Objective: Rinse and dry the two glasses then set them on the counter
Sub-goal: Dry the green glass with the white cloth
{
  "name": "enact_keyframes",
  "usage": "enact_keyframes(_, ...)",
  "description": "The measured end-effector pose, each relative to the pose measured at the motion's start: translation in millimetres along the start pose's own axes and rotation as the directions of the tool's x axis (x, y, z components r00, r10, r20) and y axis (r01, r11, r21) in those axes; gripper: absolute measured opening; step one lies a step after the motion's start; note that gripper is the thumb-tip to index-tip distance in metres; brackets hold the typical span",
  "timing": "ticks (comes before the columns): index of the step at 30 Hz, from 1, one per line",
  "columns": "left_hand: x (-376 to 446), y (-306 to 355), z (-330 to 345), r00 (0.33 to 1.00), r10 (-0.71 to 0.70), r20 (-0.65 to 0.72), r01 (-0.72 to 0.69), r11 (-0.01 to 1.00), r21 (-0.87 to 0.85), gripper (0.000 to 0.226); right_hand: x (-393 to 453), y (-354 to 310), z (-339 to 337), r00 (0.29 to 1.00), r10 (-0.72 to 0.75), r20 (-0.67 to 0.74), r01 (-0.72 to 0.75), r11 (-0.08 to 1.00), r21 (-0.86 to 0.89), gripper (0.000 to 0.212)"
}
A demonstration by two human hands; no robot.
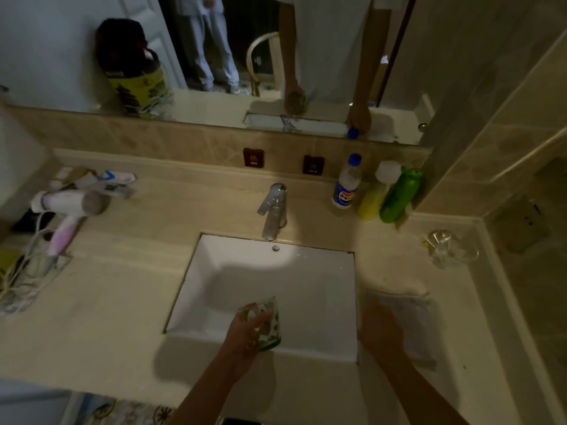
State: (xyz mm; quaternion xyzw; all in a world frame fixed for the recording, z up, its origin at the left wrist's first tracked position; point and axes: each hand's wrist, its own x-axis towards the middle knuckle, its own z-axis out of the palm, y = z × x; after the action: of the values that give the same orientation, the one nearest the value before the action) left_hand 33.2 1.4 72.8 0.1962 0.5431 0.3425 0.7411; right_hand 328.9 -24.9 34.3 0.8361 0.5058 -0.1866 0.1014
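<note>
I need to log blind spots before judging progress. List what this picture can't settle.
- Head view, right hand: its fingers blur in the dim light over the cloth; grip unclear.
- Green-patterned glass: the left hand covers its side; wet or dry unreadable.
- Clear glass on the counter: too dim to judge.

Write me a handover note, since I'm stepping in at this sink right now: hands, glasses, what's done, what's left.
Left hand: grips the green-patterned glass over the near edge of the sink.
Right hand: reaches onto the cloth lying on the counter right of the sink; whether it grips the cloth cannot be told.
Second glass, the clear glass, lies on its side on the counter at far right.
Faucet: no water seen running.
Done: cannot tell whether either glass is rinsed.
Left: dry the held glass, set it down; rinse if needed and dry the clear one, stand it up.
</note>
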Motion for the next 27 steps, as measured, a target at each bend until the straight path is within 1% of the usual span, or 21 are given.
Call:
enact_keyframes(1, -3, 2, 0, 1.0, 0.005, -0.015, -0.005, 1.0, 0.027, 0.093, 0, 0, -2, 1.0, -0.01, -0.002, 0.01, 1.0, 0.0, 0.06)
enact_keyframes(3, -7, 5, -2, 0.998, 0.008, -0.055, -0.006, 0.999, 0.035, 0.067, 1, 3, -2, 1.0, -0.003, 0.017, 0.002, 0.998, 0.059, 0.057)
enact_keyframes(4, -8, 7, -2, 0.997, -0.002, -0.081, 0.005, 1.0, 0.027, 0.053, 4, 6, -2, 1.0, 0.015, -0.008, -0.013, 0.988, 0.153, 0.05)
enact_keyframes(5, -9, 8, -3, 0.995, -0.016, -0.097, 0.018, 1.0, 0.017, 0.045, 4, 8, -6, 0.998, 0.061, -0.029, -0.049, 0.952, 0.301, 0.038)
enact_keyframes(6, -9, 9, -3, 0.995, -0.021, -0.102, 0.022, 1.0, 0.01, 0.04, 4, 13, -11, 0.991, 0.109, -0.082, -0.056, 0.873, 0.485, 0.035)
enact_keyframes(7, -12, 12, -1, 0.995, -0.024, -0.094, 0.025, 1.0, 0.01, 0.034, 3, 17, -18, 0.974, 0.204, -0.094, -0.101, 0.773, 0.627, 0.043)
enact_keyframes(8, -14, 15, -1, 0.997, -0.019, -0.077, 0.02, 1.0, 0.008, 0.025, 2, 22, -28, 0.958, 0.279, -0.065, -0.152, 0.687, 0.71, 0.051)
enact_keyframes(9, -17, 18, -1, 0.998, -0.025, -0.063, 0.025, 1.0, 0.006, 0.02, -1, 27, -42, 0.944, 0.331, -0.013, -0.212, 0.635, 0.743, 0.053)
enact_keyframes(10, -17, 20, -2, 0.998, -0.032, -0.047, 0.032, 0.999, -0.007, 0.023, -1, 34, -52, 0.935, 0.354, 0.031, -0.246, 0.58, 0.777, 0.051)
enact_keyframes(11, -17, 24, -1, 0.998, -0.044, -0.038, 0.043, 0.999, -0.022, 0.035, -2, 41, -63, 0.924, 0.372, 0.089, -0.28, 0.499, 0.82, 0.045)
enact_keyframes(12, -17, 26, 0, 0.998, -0.059, -0.017, 0.058, 0.997, -0.044, 0.046, -3, 48, -74, 0.931, 0.342, 0.13, -0.274, 0.418, 0.866, 0.035)
enact_keyframes(14, -19, 32, 6, 0.995, -0.087, 0.04, 0.09, 0.993, -0.078, 0.052, -11, 54, -96, 0.948, 0.258, 0.185, -0.266, 0.324, 0.908, 0.019)
enact_keyframes(15, -20, 34, 10, 0.992, -0.115, 0.055, 0.119, 0.99, -0.078, 0.055, -20, 51, -104, 0.955, 0.231, 0.187, -0.25, 0.284, 0.926, 0.019)
enact_keyframes(17, -22, 39, 21, 0.98, -0.175, 0.091, 0.182, 0.981, -0.074, 0.059, -42, 34, -119, 0.967, 0.173, 0.187, -0.213, 0.143, 0.967, 0.019)
enact_keyframes(18, -23, 41, 27, 0.973, -0.197, 0.124, 0.208, 0.975, -0.081, 0.061, -54, 18, -126, 0.979, 0.112, 0.17, -0.183, 0.123, 0.975, 0.015)
enact_keyframes(20, -24, 46, 36, 0.954, -0.228, 0.195, 0.254, 0.959, -0.124, 0.068, -72, -16, -142, 0.995, -0.002, 0.103, -0.1, 0.203, 0.974, 0.048)
enact_keyframes(21, -24, 49, 41, 0.947, -0.236, 0.219, 0.272, 0.95, -0.153, 0.07, -78, -34, -145, 0.996, -0.042, 0.076, -0.066, 0.203, 0.977, 0.059)
enact_keyframes(22, -24, 51, 44, 0.943, -0.233, 0.239, 0.279, 0.943, -0.18, 0.07, -87, -55, -149, 0.995, -0.066, 0.073, -0.06, 0.19, 0.98, 0.06)
enact_keyframes(23, -25, 55, 47, 0.938, -0.231, 0.259, 0.286, 0.938, -0.198, 0.069, -94, -76, -148, 0.993, -0.088, 0.075, -0.058, 0.188, 0.98, 0.056)
enact_keyframes(25, -27, 64, 50, 0.941, -0.21, 0.267, 0.265, 0.946, -0.189, 0.062, -111, -117, -148, 0.988, -0.137, 0.071, -0.039, 0.222, 0.974, 0.051)
enact_keyframes(27, -24, 69, 47, 0.962, -0.168, 0.214, 0.199, 0.971, -0.132, 0.057, -125, -149, -141, 0.98, -0.189, 0.066, 0.004, 0.345, 0.938, 0.04)
